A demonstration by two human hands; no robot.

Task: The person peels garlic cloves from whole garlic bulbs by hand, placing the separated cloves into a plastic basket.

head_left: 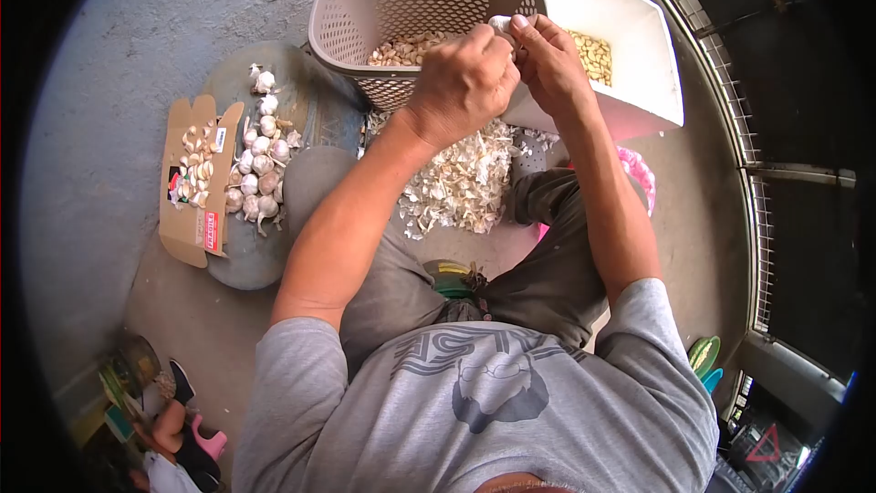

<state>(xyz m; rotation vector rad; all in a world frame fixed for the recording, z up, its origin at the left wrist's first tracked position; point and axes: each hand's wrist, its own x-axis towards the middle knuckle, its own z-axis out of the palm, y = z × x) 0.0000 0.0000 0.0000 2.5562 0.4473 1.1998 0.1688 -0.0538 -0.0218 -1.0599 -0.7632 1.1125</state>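
Note:
Both hands meet above the rim of a brown plastic basket (333, 14), close to its right corner. My left hand (467, 78) is closed, with its fingers curled in at the same spot. Against it, my right hand (550, 59) pinches a whitish piece of garlic (500, 25) between thumb and fingers; most of the piece is hidden by the hands. Garlic cloves (401, 51) in their skins lie in the bottom of the basket. A white foam box (630, 14) to the right holds peeled cloves (591, 55).
Papery garlic skins (461, 178) are heaped between my legs. On the left, whole garlic bulbs (262, 164) lie on a round surface (242, 265) beside a cardboard piece (187, 242) with loose cloves. Another person (173, 438) is at lower left. A barred grille (759, 246) runs along the right.

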